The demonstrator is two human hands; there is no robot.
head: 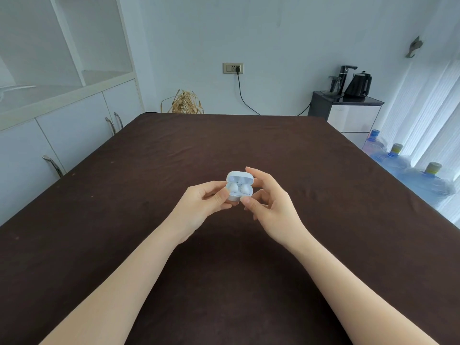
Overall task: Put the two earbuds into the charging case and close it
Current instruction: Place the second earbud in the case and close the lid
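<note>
White charging case (239, 186) is held up over the middle of the brown-clothed table (149, 170), lid flipped open toward the far side. Both earbuds (239, 189) sit in their wells, side by side. Left hand (206, 205) pinches the case's left side, right hand (268, 202) grips its right side and near corner. Tabletop around is bare, edges well apart from the hands.

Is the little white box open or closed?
Open. The charging case has its lid tipped back, with both earbuds showing inside.
</note>
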